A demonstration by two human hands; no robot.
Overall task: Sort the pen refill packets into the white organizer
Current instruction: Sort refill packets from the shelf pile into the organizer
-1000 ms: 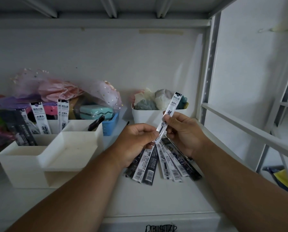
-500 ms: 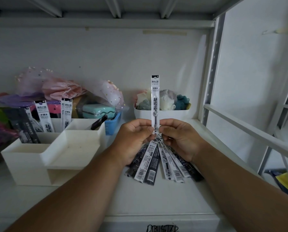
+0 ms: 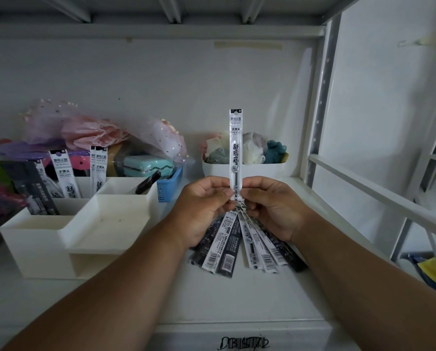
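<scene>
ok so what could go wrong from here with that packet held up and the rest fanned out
1. The white packet stands upright, pinched only at its bottom end by the left hand and right hand; it could tip or slip.
2. The fanned packets hang below the hands; easing the grip could spill them onto the shelf.
3. The white organizer already holds both white and dark packets, so misfiling seems possible.

— What is everything carried by?
— A white shelf board [image 3: 115, 300], walled behind and framed by a metal upright at 2 o'clock.
— What is set on it at 9 o'clock?
— A white organizer [image 3: 80, 231], with refill packets stood upright in its rear compartments.
— And beside it?
— A blue basket [image 3: 170, 184] is placed just behind, at 11 o'clock; a white tub [image 3: 260, 169] is found at 12 o'clock, against the wall. Pink and purple bags [image 3: 85, 130] are piled at 10 o'clock.
</scene>
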